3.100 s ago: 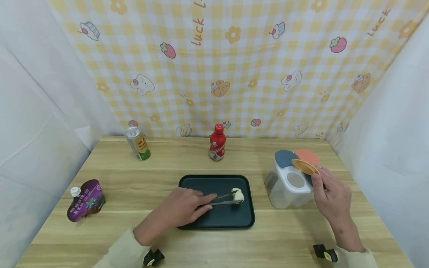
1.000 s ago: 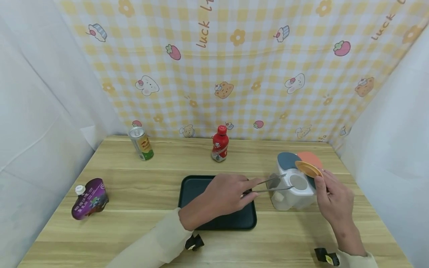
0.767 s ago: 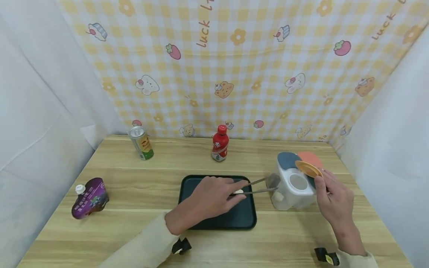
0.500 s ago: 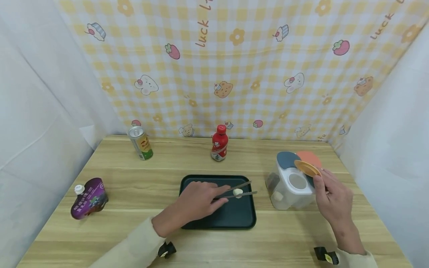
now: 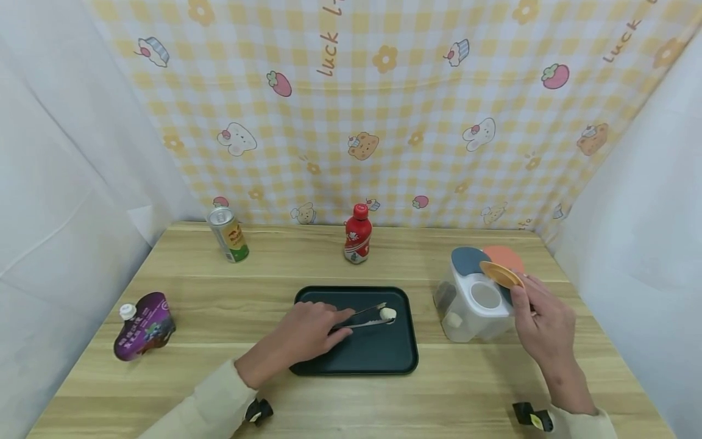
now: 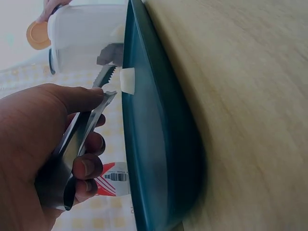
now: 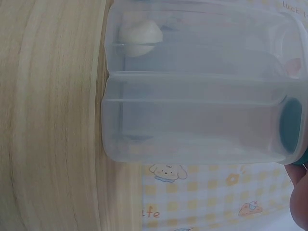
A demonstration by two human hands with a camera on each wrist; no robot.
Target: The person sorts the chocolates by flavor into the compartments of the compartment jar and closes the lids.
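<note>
My left hand (image 5: 309, 334) holds metal tongs (image 5: 364, 323) over the dark tray (image 5: 351, 366). Their arms are spread, with the serrated tips around a small white piece (image 5: 387, 314) lying on the tray; the left wrist view shows the tips just off it. At the right, my right hand (image 5: 545, 317) pinches the raised orange lid (image 5: 501, 274) of a clear storage container (image 5: 460, 329). The round opening (image 5: 485, 295) under that lid is uncovered. Inside, at the bottom, lies another white piece (image 7: 140, 37), rounded and pale.
A red bottle (image 5: 358, 235) stands behind the tray, and a can (image 5: 228, 235) at the back left. A purple spouted pouch (image 5: 145, 327) lies at the left. The container's blue lid (image 5: 470, 261) and coral lid (image 5: 503, 258) are down. A patterned cloth hangs behind.
My left hand has brought the tongs back leftward from above the container's opening to the tray. A white piece now shows inside the container. My right hand has kept hold of the orange lid.
</note>
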